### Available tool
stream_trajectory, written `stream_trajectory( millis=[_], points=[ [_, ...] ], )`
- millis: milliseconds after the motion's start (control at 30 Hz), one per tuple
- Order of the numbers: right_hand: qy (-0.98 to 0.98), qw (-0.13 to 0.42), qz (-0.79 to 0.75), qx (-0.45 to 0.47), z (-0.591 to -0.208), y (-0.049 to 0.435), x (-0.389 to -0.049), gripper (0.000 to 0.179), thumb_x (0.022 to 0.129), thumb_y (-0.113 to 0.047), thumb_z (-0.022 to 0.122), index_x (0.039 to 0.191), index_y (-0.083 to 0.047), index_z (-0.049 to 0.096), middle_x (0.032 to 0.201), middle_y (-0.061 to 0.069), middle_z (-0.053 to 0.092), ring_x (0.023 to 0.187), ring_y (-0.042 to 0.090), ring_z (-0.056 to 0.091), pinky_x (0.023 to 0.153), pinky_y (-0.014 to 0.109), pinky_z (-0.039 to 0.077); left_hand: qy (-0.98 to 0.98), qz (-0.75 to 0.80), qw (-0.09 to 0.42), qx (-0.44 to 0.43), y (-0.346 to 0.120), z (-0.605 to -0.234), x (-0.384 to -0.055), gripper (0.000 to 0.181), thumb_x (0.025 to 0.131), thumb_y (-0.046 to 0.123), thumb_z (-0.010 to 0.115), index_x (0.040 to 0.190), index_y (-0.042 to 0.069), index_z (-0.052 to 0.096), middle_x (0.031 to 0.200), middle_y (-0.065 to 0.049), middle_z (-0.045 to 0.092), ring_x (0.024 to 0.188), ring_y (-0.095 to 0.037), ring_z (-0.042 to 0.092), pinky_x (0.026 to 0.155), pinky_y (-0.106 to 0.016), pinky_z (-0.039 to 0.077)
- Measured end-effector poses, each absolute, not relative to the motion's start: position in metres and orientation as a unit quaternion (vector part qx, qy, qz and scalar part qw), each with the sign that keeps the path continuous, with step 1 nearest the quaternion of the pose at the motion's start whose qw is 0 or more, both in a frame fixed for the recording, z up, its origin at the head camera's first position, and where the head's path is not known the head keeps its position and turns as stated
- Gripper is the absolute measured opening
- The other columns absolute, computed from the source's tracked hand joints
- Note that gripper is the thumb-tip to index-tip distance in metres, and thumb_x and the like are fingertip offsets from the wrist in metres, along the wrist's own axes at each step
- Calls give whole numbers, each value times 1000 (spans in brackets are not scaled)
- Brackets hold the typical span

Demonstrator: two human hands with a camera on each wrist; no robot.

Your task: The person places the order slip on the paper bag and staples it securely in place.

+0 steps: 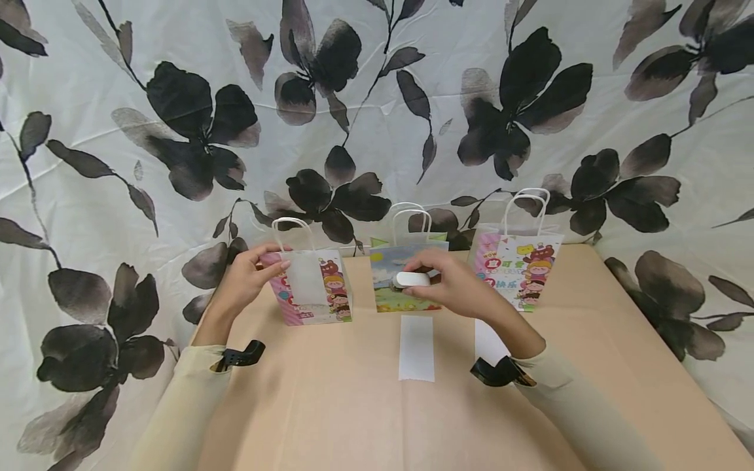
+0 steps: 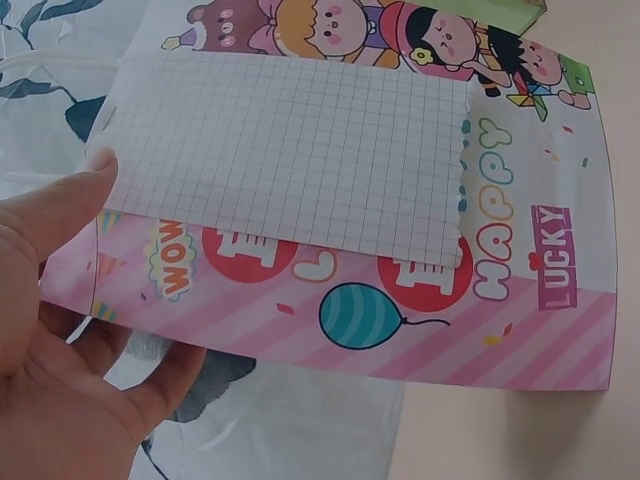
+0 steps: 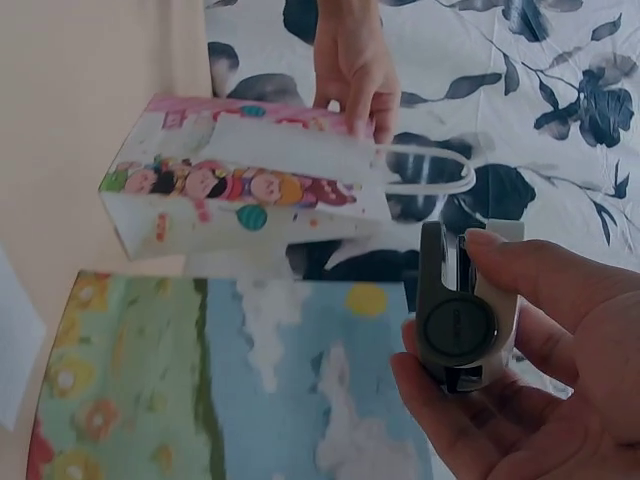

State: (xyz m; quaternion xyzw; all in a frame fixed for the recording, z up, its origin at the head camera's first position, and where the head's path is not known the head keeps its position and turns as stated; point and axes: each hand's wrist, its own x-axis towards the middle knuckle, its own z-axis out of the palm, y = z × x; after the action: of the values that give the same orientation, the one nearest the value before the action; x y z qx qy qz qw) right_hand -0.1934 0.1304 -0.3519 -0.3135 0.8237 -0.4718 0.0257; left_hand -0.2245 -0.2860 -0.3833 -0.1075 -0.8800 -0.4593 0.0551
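My left hand [image 1: 244, 280] pinches the top edge of the left gift bag [image 1: 339, 297], a pink-and-white paper bag with cartoon figures. The thumb lies in front, at the upper end of a squared paper slip [image 2: 290, 150], and the other fingers are behind the bag. The slip lies flat over the bag's front. To the right, my right hand [image 1: 465, 281] grips a small white-and-dark stapler [image 3: 458, 325] between thumb and fingers. It is in front of the middle gift bag [image 1: 383, 297], which has a painted sky and flowers, and hides part of it.
A second pink cartoon gift bag [image 1: 544, 261] stands on the right, partly behind my right hand. On the tan table [image 1: 330, 405] lie a white paper slip [image 1: 416, 350] and another slip [image 1: 487, 339] partly under my right forearm. A floral cloth [image 1: 383, 150] hangs behind.
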Motion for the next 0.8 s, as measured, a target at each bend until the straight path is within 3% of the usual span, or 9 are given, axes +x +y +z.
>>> stream_trajectory(
  millis=[267,467,667,800],
  points=[
    [835,35,-462,-296,-367,174,-186,21,86,-11,82,105,-15,74,105,0,64,94,20,62,79,31,58,-874,-469,74,-105,-294,-384,-219,42,96,23,72,135,10,63,127,-11,63,110,-13,60,86,-16,50],
    [851,39,-443,-278,-385,206,-188,22,86,-10,82,106,-15,74,102,-1,67,91,21,60,75,26,54,-869,-478,81,-97,-303,-387,-212,45,96,22,73,138,12,61,132,-6,57,113,-5,57,88,-12,50],
    [867,35,-420,-267,-401,238,-185,23,89,-17,80,110,-14,73,104,-1,68,97,17,58,84,27,54,-862,-490,89,-97,-308,-390,-206,50,96,21,73,142,10,57,135,-7,55,116,-7,57,89,-12,50],
    [876,35,-406,-258,-410,259,-182,25,89,-21,80,112,-15,73,106,-1,67,95,15,59,80,26,54,-857,-497,97,-95,-311,-390,-201,51,96,19,72,143,8,55,134,-10,56,118,-16,59,88,-12,50]
  ],
)
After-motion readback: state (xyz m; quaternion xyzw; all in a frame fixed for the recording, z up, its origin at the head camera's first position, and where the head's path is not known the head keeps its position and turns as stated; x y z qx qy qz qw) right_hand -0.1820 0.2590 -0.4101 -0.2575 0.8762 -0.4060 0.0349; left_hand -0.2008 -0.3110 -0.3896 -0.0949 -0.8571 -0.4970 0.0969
